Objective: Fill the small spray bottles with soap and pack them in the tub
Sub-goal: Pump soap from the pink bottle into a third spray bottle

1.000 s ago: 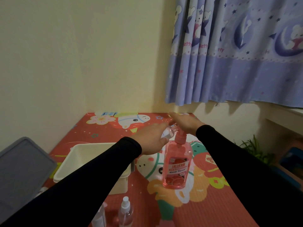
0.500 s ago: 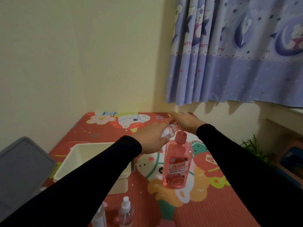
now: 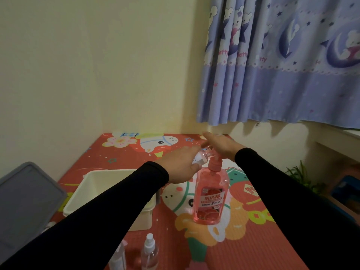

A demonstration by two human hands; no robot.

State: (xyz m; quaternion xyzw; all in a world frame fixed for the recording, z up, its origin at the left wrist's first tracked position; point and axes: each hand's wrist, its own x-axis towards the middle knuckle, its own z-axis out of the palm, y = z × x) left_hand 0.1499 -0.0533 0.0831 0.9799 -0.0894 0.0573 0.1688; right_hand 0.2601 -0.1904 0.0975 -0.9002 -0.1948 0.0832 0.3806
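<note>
A pink pump bottle of soap (image 3: 209, 197) stands upright on the red mat. My left hand (image 3: 180, 164) grips a small clear spray bottle (image 3: 201, 156) tilted with its mouth at the pump's spout. My right hand (image 3: 220, 146) lies flat on top of the pump head with its fingers straight. A cream tub (image 3: 91, 190) sits left of the soap, partly behind my left arm. Two more small spray bottles stand at the near edge, one capped (image 3: 149, 252) and one mostly hidden by my sleeve (image 3: 117, 258).
A grey lid (image 3: 23, 207) lies at the far left. The mat (image 3: 243, 246) runs to the wall behind. A blue curtain (image 3: 282, 65) hangs at the upper right, with a green plant (image 3: 300, 176) and a shelf at the right edge.
The pump head has sunk slightly under my right hand. Both hands otherwise stay where they were.
</note>
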